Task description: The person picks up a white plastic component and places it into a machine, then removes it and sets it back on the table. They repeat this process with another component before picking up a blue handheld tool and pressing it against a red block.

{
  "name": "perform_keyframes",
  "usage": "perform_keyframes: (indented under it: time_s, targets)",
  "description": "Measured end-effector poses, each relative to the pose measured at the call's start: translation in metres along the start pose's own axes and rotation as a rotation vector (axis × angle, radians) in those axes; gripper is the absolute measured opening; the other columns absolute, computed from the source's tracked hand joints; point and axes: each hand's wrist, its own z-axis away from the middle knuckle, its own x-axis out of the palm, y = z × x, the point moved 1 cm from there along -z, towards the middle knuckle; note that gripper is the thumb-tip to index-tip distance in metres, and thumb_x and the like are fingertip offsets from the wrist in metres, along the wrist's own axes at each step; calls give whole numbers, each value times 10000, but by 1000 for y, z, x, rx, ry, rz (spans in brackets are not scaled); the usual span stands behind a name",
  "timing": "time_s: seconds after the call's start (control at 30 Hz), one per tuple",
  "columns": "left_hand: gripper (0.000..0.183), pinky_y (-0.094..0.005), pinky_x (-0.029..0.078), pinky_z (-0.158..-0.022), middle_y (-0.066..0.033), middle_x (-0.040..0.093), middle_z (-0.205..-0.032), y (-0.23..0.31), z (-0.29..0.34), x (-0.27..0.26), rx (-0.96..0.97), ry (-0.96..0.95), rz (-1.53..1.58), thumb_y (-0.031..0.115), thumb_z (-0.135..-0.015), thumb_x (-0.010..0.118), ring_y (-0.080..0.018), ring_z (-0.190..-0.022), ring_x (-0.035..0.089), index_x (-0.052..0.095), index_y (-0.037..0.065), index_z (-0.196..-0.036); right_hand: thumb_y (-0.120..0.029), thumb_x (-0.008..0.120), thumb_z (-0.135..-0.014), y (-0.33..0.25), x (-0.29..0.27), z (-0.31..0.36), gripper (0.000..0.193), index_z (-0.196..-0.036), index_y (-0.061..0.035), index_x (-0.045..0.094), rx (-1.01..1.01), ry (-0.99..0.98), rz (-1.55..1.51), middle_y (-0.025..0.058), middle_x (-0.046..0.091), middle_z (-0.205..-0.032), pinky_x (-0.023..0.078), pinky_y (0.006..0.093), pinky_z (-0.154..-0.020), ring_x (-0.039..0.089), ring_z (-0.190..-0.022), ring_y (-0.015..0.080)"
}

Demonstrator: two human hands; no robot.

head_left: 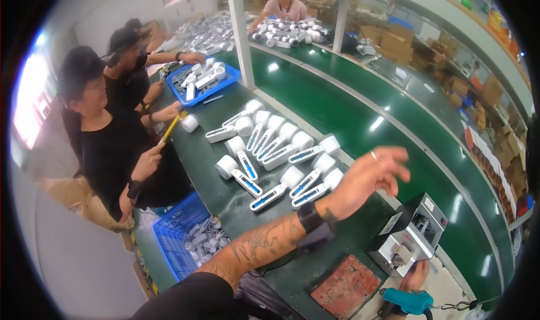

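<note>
My left hand (371,180) reaches across the bench, raised with nothing in it, its fingers apart and slightly curled. Below it stand and lie several white plastic housings (271,194), each with a round cup-like head and a long handle with a blue strip. At the lower right, my right hand (415,276) is against the near side of a small black and silver bench machine (406,238). Its fingertips are hidden there. A teal power tool (409,301), hanging on a chain, covers part of my right wrist.
A red-brown worn plate (346,286) lies before the machine. Blue baskets hold grey parts (205,238) and white parts (211,75). A green conveyor (337,89) runs along the far side. On the left a co-worker (107,129) works with a yellow-handled hammer (171,127).
</note>
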Motion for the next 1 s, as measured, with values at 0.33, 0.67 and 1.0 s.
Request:
perform_keyframes:
  time_s: [0.33, 0.67, 1.0]
  targets:
    - [254, -289, 527, -692, -53, 695, -856, -112, 74, -26, -237, -134, -771, 231, -1014, 599, -115, -737, 631, 655, 38, -1171, -120, 518, -1039, -10, 10, 8, 285, -1252, 67, 553, -3, -4, 36, 138, 639, -1190, 491, 325, -953, 622, -1072, 205]
    - [264, -351, 522, -689, -63, 671, -817, -110, 76, -21, -263, -173, -932, 269, -977, 608, -196, -729, 652, 658, 84, -1159, -104, 519, -1036, -11, 15, 9, 293, -1274, 66, 534, 15, 24, 47, 133, 625, -1222, 479, 331, -979, 612, -1092, 202]
    - [226, -352, 526, -693, -65, 666, -818, -108, 74, -21, -278, -181, -943, 249, -972, 611, -203, -736, 656, 657, 90, -1125, -105, 510, -1040, -10, 10, 9, 291, -1279, 60, 537, 9, -3, 45, 137, 624, -1231, 486, 329, -965, 616, -1089, 202]
